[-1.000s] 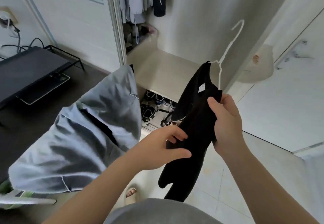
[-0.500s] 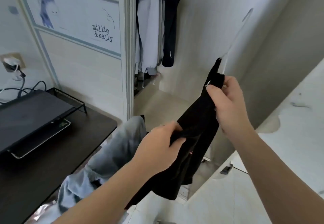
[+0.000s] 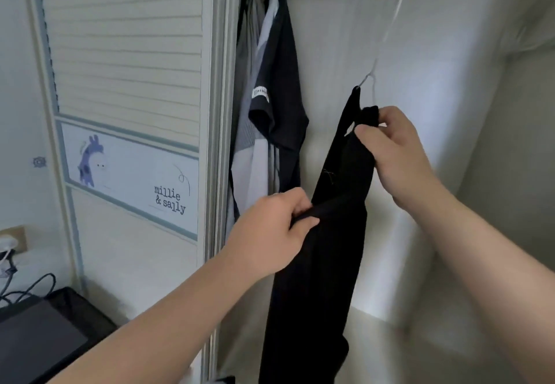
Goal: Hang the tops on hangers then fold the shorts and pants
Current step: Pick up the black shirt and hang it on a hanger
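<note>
Raised since half a second ago: black top (image 3: 324, 263) and its white wire hanger (image 3: 387, 28), now level with the navy T-shirt (image 3: 285, 98) hanging just to their left. Head view, held item: right hand (image 3: 396, 146), grip pinched on the top's upper edge just below the hanger's neck; left hand (image 3: 270, 233), grip closed round a fold of the same top at mid-height, the remaining fabric hanging straight down. Surroundings: louvred wardrobe door (image 3: 126, 53) bearing a "millie & sally" sticker (image 3: 169, 200); dark desk (image 3: 45, 338) at lower left.
</note>
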### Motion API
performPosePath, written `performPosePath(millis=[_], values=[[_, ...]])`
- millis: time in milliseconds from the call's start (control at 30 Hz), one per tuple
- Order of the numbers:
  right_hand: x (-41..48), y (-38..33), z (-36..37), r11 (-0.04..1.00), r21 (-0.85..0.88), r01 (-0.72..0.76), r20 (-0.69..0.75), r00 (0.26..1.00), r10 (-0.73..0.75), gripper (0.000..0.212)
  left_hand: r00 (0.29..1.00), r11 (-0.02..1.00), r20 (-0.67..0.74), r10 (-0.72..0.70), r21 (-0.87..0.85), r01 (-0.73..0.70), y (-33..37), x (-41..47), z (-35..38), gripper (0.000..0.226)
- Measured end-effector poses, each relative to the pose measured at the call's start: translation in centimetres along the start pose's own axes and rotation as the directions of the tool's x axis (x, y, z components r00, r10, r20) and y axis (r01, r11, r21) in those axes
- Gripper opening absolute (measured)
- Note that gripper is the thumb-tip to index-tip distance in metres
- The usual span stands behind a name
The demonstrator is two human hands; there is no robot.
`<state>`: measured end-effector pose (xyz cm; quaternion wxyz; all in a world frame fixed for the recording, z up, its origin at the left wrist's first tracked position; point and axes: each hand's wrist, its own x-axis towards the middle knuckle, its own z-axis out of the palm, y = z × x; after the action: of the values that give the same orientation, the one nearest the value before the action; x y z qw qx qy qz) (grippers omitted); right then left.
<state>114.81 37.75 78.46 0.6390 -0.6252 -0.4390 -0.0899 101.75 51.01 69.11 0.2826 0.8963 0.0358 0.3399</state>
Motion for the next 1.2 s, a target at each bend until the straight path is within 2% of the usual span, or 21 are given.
performPosePath(millis=[133, 333, 567, 767, 933, 1033, 1200], values=[[7.8, -0.2, -0.8, 0.997, 0.016, 0.078, 0.028, 0.996, -0.079, 0.020, 0.995, 0.980, -0.034, 0.089, 0.181, -0.082, 0.2, 7.5, -1.6, 0.017], [18.7, -1.5, -2.5, 0.978, -0.054, 0.203, 0.004, 0.979, -0.203, 0.010, 0.984, 0.883, -0.061, 0.166, 0.454, -0.120, 1.7, 17.8, -5.0, 0.019], [29.6, -4.7, -4.5, 0.969, -0.099, 0.227, -0.074, 0.969, -0.235, 0.025, 0.970, 0.771, -0.100, 0.222, 0.627, -0.112, 5.3, 27.3, -8.8, 0.015], [36.3, -5.1, -5.1, 0.992, -0.073, 0.107, -0.121, 0.986, -0.115, 0.017, 0.964, 0.722, -0.131, 0.231, 0.687, -0.080, 6.5, 31.6, -10.0, 0.012], [38.0, -2.5, -4.0, 0.998, -0.032, -0.048, -0.052, 0.998, 0.046, 0.013, 0.976, 0.698, -0.119, 0.184, 0.714, -0.044, 5.1, 32.2, -10.0, 0.012], [38.4, -1.6, -3.6, 0.998, 0.005, -0.058, -0.037, 0.998, 0.058, 0.014, 0.979, 0.689, -0.118, 0.167, 0.725, -0.030, 4.2, 32.1, -10.2, 0.012], [38.2, -1.7, -3.0, 0.985, -0.117, -0.126, -0.026, 0.992, 0.124, 0.025, 0.979, 0.678, -0.106, 0.174, 0.734, -0.041, 3.1, 32.1, -10.3, 0.009]])
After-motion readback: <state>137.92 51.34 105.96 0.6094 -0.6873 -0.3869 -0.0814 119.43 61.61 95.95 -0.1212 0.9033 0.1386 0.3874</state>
